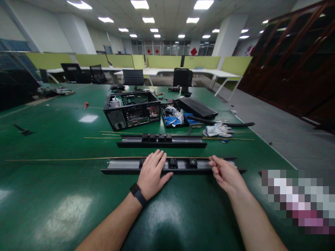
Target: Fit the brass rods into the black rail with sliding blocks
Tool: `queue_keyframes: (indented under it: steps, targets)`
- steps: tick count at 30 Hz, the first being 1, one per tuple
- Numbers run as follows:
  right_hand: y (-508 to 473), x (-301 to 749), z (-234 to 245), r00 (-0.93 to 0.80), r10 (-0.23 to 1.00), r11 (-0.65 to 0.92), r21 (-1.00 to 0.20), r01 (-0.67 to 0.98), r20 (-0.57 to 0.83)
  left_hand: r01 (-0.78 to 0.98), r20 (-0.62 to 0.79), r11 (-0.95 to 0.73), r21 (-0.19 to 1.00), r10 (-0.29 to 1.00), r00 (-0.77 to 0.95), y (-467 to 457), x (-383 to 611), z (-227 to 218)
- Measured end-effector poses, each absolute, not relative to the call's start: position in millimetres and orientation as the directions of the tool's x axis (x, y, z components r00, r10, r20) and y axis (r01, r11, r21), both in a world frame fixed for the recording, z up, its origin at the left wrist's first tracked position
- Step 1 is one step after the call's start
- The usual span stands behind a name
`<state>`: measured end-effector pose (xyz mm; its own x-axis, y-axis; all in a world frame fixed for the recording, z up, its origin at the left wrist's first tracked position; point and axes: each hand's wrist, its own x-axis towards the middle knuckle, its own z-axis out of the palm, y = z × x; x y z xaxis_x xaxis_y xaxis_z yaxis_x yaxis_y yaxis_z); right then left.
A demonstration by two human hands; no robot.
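As the rod (65, 159) runs left-right, the right hand (226, 173) pinches it, left hand (152, 172) flattened across it.

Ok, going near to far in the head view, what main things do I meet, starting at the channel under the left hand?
Near black channel, far black channel, open computer case, grey-backed chair, green partition.

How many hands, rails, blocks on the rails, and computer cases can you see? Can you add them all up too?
Hands: 2 (left hand, right hand)
Rails: 2 (near rail, far rail)
Blocks: 7 showing (3 near, 4 far; the left hand may hide more)
Computer case: 1
Total: 12 showing
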<state>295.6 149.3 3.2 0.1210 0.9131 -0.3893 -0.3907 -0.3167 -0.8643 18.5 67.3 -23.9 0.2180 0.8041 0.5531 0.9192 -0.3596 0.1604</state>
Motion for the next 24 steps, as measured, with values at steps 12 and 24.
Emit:
queue_keyframes:
  steps: [12,24]
  targets:
    - [148,295,1,0.091,0.923,-0.317,-0.872,-0.374,-0.375,0.916,0.556,-0.367,0.163,0.801,0.222,68,18,-24]
    - [154,306,-2,0.224,0.909,-0.245,-0.885,-0.396,-0.352,0.918,0.561,-0.359,0.165,0.800,0.212,68,18,-25]
